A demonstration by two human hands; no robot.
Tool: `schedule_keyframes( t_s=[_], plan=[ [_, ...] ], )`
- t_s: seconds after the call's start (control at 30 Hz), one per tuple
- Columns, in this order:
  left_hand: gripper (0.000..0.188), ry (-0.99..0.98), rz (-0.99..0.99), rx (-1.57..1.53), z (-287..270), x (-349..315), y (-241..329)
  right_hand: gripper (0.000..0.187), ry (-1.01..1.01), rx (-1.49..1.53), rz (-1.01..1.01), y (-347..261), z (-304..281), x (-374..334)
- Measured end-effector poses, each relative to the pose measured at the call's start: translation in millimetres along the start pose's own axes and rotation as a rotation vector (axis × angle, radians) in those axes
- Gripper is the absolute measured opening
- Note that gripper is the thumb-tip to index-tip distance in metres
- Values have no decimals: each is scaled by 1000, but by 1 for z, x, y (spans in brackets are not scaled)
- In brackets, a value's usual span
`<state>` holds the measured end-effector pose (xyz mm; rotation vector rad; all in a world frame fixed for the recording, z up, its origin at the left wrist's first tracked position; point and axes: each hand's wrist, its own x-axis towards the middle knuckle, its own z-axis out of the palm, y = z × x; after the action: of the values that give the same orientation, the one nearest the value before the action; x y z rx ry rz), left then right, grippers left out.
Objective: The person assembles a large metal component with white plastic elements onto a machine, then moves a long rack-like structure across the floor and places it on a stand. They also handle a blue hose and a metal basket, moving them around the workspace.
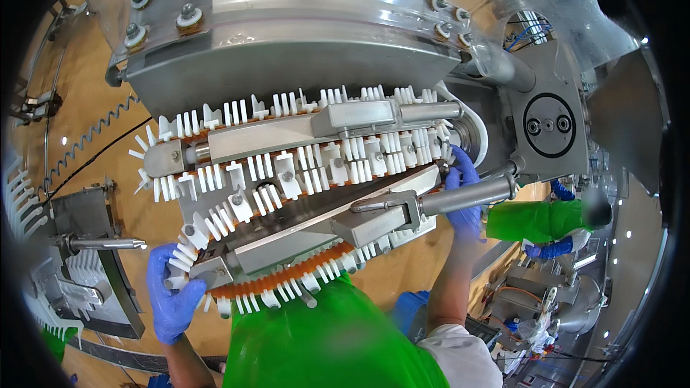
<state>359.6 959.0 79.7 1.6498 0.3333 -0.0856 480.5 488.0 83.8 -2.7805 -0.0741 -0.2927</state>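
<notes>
Two steel guide units carry chain belts with white plastic fingers, an upper chain belt and a lower chain belt. The lower chain sags along its near side, its orange-brown links showing. My left hand, in a blue glove, is closed round the left end of this lower chain, thumb on the near side. At the opposite end my right hand, also gloved, curls its fingers against the chain's end, partly hidden behind a steel cylinder. A steel guide rail with a clamp lever lies inside the lower loop.
Above stands a steel housing with a clear cover. To the right is a steel plate with a round black-rimmed port. Another finger-chain unit is at left. A person in a green apron is beyond on the right.
</notes>
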Motion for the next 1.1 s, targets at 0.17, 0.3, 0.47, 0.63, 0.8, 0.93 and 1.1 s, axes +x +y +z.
schedule_keyframes(
  t_s=[0.17, 0.3, 0.47, 0.63, 0.8, 0.93, 1.1],
  plan=[
    [44, -2, 28, -10, 0, 0, 3, 31, 16, -25, -23, -9, -3, 3],
    [40, -5, 91, 73, -2, 1, 2, 42, -65, 110, 151, -10, -9, 7],
    [41, -72, 37, 79, -9, -7, 0, 44, -112, 90, -7, -9, -23, 2],
    [31, -26, 226, -61, -1, 11, -15, 47, 38, 765, 205, -30, -49, -2],
    [43, 0, 450, -22, 8, 19, -17, 30, 127, 0, 139, -76, -79, -5],
    [32, 56, 372, 19, 12, 15, -12, 17, 239, -97, 175, -127, -90, -27],
    [29, -16, 330, -295, 17, 26, -18, 27, -173, 200, -599, -203, -46, -33]
  ],
)
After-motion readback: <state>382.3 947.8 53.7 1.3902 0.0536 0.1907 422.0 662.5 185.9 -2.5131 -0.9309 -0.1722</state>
